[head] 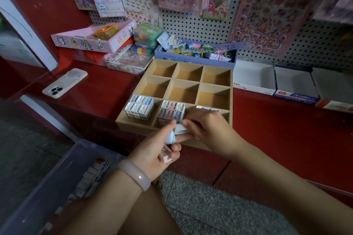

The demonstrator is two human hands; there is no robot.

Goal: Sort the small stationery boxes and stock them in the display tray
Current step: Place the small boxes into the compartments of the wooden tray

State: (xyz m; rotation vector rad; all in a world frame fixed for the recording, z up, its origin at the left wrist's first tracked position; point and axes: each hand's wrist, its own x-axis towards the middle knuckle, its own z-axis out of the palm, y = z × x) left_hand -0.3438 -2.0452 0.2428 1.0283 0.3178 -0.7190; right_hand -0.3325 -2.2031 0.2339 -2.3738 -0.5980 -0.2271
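A wooden display tray (231, 89) with nine compartments sits on the red counter. Its near-left cell holds several pale blue and white small boxes (138, 107). The near-middle cell holds pink and blue ones (172, 109). A few more show in the near-right cell (206, 108), partly hidden by my right hand. The six farther cells are bare. My left hand (158, 153) grips a few small boxes in front of the tray. My right hand (206, 126) pinches a white box (180, 129) lying on my left fingers.
A clear plastic bin (63, 183) with more small boxes stands on the floor at the lower left. A white phone (65, 83) lies on the counter to the left. White cartons (275, 82), a blue box of clips (194, 55) and a pegboard of stickers stand behind.
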